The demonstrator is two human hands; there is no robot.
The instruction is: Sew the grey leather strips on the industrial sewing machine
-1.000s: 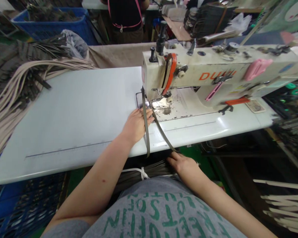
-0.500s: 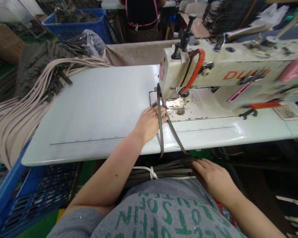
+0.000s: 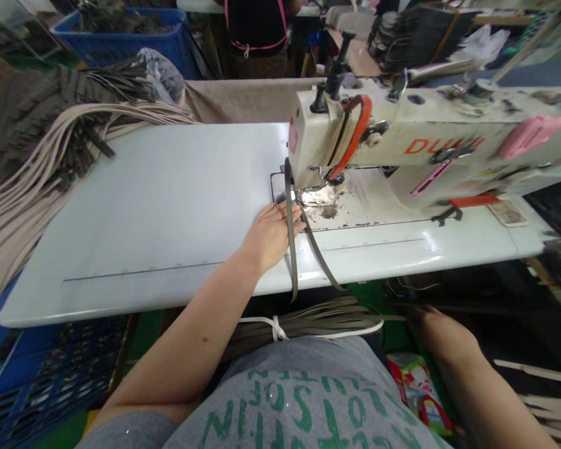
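Note:
My left hand (image 3: 273, 234) rests on the sewing machine's bed beside the presser foot (image 3: 303, 196). Its fingers are closed on a narrow grey-brown strap (image 3: 290, 249), which loops up by the machine head and hangs over the table's front edge. A second length of strap (image 3: 320, 259) runs from under the fingertips down to the right. In my lap lies a bundle of similar straps (image 3: 327, 315), tied with a white cord (image 3: 277, 327). Right of the bundle, my right hand (image 3: 442, 333) is closed, slightly blurred, with a thin dark strap stretching toward its fingers.
The white sewing machine (image 3: 383, 137) stands on a pale table (image 3: 168, 187). Beige and dark straps (image 3: 51, 149) are heaped at the left, above a blue basket (image 3: 65, 362). Another blue crate (image 3: 121, 40) and a person in a dark apron (image 3: 256, 28) are beyond. A red packet (image 3: 418, 386) lies low right.
My right hand has moved right, away from the bundle's end, drawing a strap along. My left hand keeps its place by the presser foot. The whole view has shifted slightly.

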